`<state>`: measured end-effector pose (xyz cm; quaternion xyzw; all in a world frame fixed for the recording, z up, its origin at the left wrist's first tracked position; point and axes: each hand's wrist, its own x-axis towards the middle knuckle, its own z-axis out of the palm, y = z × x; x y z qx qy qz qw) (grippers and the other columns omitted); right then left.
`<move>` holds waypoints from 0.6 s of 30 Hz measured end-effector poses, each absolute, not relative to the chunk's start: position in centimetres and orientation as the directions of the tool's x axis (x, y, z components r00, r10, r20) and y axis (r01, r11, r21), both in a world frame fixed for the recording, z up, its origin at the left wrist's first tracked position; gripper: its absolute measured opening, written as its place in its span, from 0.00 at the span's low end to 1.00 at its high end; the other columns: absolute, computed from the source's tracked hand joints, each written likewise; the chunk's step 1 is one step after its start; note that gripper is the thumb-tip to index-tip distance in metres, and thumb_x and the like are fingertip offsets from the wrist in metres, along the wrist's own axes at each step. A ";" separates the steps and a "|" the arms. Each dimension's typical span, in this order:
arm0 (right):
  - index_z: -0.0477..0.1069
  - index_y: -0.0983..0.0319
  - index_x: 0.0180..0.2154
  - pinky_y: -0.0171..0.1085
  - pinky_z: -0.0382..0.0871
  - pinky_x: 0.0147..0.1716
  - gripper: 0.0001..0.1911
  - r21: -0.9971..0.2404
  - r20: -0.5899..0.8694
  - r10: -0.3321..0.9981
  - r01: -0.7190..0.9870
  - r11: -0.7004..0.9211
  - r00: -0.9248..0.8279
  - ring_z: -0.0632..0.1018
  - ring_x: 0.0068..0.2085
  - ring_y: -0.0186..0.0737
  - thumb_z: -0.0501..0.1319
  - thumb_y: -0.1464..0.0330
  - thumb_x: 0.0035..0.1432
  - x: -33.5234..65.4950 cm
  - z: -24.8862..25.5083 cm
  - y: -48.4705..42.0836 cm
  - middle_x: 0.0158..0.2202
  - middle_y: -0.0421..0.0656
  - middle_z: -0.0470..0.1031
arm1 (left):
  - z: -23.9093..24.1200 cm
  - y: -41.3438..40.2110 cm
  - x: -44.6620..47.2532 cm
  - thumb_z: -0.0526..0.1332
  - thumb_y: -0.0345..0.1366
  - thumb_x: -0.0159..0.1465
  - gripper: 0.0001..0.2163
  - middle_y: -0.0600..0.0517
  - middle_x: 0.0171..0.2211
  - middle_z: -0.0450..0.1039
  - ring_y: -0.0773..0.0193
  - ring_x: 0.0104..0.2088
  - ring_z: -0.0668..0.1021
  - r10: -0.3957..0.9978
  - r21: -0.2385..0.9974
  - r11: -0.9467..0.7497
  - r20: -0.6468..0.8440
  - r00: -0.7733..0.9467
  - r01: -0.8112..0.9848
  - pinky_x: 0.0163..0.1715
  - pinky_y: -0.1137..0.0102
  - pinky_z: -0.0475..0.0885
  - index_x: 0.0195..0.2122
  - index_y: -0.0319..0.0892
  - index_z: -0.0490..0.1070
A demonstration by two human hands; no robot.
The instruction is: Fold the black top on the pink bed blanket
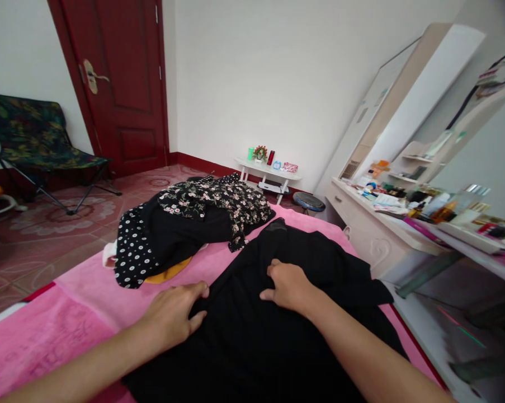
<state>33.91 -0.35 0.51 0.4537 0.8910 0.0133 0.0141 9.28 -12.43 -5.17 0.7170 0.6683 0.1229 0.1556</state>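
A black garment [244, 347] is spread over a pink bed cover [88, 291] in front of me. At its left edge, my left hand [174, 313] is closed on the cloth, with a bit of fabric between thumb and fingers. My right hand [289, 285] has its fingers curled and thumb bent in against the middle of the garment, gripping the cloth; the fingertips are partly hidden. Beyond the left hand lies a pile of clothes, with a floral black piece [210, 198] on top, a polka-dot piece [135, 252] and a mustard-yellow edge [168, 271].
A dressing table [373, 224] crowded with bottles stands along the right. A small white table [269, 169] and a round stool [308, 201] are past the bed's far end. At left are a folding chair [29, 134] and a red door [126, 84].
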 end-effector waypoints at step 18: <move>0.67 0.63 0.22 0.29 0.62 0.20 0.05 -0.813 0.162 0.976 0.581 0.047 0.148 0.69 0.20 0.32 0.58 0.77 0.44 36.7 -1.5 10.8 0.17 0.36 0.67 | -3.8 -13.6 8.3 0.59 0.41 0.54 0.08 0.54 0.32 0.74 0.60 0.35 0.76 0.987 0.605 -0.007 -0.123 0.103 0.796 0.33 0.69 0.67 0.33 0.45 0.67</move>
